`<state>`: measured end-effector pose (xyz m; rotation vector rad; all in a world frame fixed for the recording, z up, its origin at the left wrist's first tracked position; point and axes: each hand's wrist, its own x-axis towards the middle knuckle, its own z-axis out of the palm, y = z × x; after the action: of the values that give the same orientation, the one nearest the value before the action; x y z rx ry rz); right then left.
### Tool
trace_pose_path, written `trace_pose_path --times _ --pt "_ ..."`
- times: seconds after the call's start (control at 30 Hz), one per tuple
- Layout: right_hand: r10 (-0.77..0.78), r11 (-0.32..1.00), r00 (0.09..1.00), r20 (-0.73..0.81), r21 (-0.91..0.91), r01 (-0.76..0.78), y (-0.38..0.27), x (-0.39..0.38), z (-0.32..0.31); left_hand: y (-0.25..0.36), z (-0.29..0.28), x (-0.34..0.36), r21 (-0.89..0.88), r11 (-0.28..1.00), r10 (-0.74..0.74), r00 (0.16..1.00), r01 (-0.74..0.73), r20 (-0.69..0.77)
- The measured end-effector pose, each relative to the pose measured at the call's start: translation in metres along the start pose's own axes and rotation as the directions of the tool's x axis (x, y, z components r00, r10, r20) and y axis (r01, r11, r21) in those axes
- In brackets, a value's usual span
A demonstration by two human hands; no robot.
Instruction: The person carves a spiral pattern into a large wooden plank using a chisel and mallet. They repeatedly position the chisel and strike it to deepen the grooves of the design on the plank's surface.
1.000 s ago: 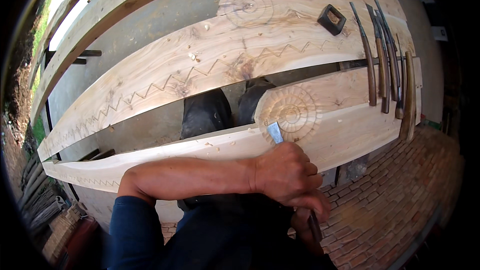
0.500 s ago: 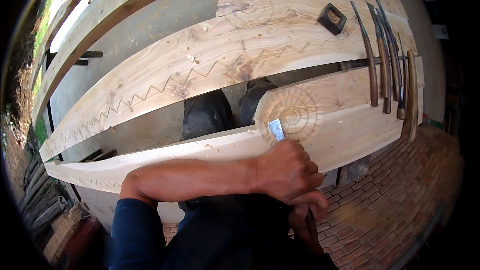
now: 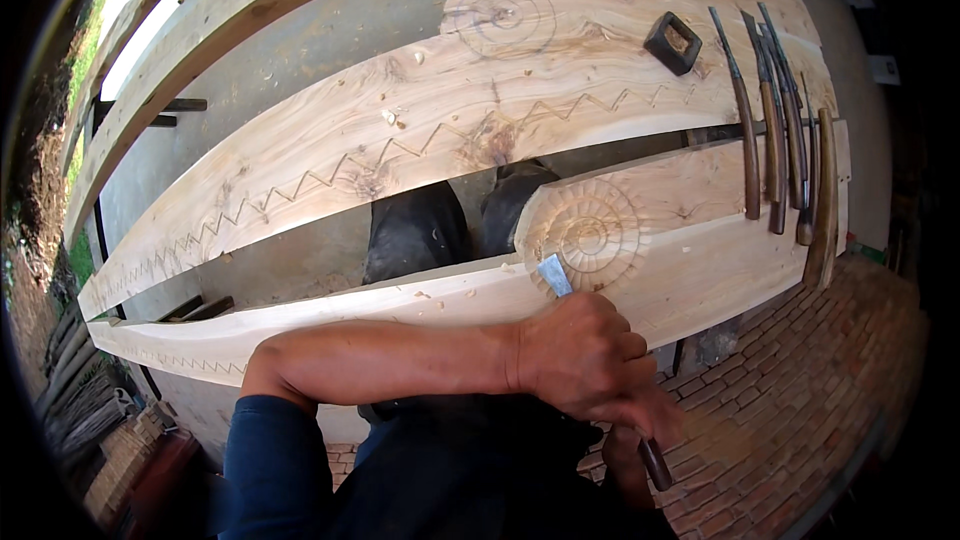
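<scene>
My left hand point(image 3: 575, 355) is closed round the shank of a chisel point(image 3: 553, 276), whose broad, flat metal blade lies at the lower left rim of a carved spiral rosette point(image 3: 592, 237). Behind it, my right hand point(image 3: 648, 417) wraps the chisel's dark wooden handle, and the handle's end sticks out below. Part of the right hand is smeared by motion and covered by the left. The rosette is cut into the nearer pale wooden board point(image 3: 710, 270). A zigzag line and a drawn spiral mark the farther board point(image 3: 430, 100).
Several long-handled chisels point(image 3: 775, 130) lie side by side across the boards at the right. A dark square block with a hollow point(image 3: 674, 43) rests on the farther board. Wood chips point(image 3: 390, 118) are scattered about. Brick paving point(image 3: 750, 420) shows at lower right.
Both hands have shifted slightly right and down, and the handle's end now shows clearly beneath the right hand. The blade has tilted a little but stays by the rosette's edge.
</scene>
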<state>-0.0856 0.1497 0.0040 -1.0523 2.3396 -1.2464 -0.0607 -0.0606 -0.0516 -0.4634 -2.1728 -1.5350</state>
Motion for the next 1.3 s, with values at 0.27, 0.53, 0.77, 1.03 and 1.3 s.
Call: trace_pose_path --times 0.27,0.53,0.77,1.03,1.3 --pt "-0.051 0.996 0.999 -0.004 0.077 0.051 0.005 0.005 0.005 -0.002 -0.001 0.0 -0.008 1.0 -0.007 1.0 0.007 0.0" --pt "-0.013 0.992 1.0 -0.028 0.126 0.016 0.002 0.007 0.011 -0.003 0.001 -0.001 0.045 0.999 -0.012 1.0 0.012 0.013" --pt "0.127 0.986 0.99 -0.057 0.118 -0.119 -0.004 -0.002 0.023 -0.006 -0.002 0.0 0.091 0.996 -0.021 1.0 0.021 -0.008" --pt "0.303 0.952 0.924 -0.234 0.107 -0.285 0.052 -0.069 0.032 0.004 -0.013 0.01 0.098 0.994 0.053 0.998 -0.051 -0.026" --pt "0.271 0.866 0.955 -0.117 0.463 -0.189 0.016 0.024 -0.026 0.057 -0.006 -0.027 0.283 0.952 -0.132 0.991 0.12 0.027"
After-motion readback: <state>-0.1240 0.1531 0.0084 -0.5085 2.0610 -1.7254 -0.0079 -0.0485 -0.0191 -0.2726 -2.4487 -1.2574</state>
